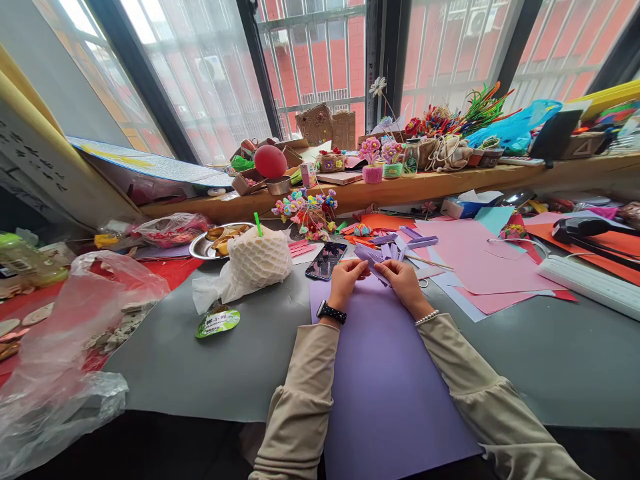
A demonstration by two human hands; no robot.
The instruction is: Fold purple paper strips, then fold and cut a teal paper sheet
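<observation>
Both my hands meet over the far end of a large purple paper sheet. Between their fingertips is a small folded purple paper strip. My left hand, with a dark watch at the wrist, pinches its left side. On its right side, the thumb and fingers of my right hand are closed. Just beyond lie several purple folded paper pieces, partly hidden by my fingers. A phone rests left of my left hand. Scissor handles show beside my right hand.
To the left stand a net-wrapped coconut with a green straw and a metal plate of food. Pink paper sheets and a white power strip lie right. Crocheted flowers are behind. A plastic bag hangs over the left edge.
</observation>
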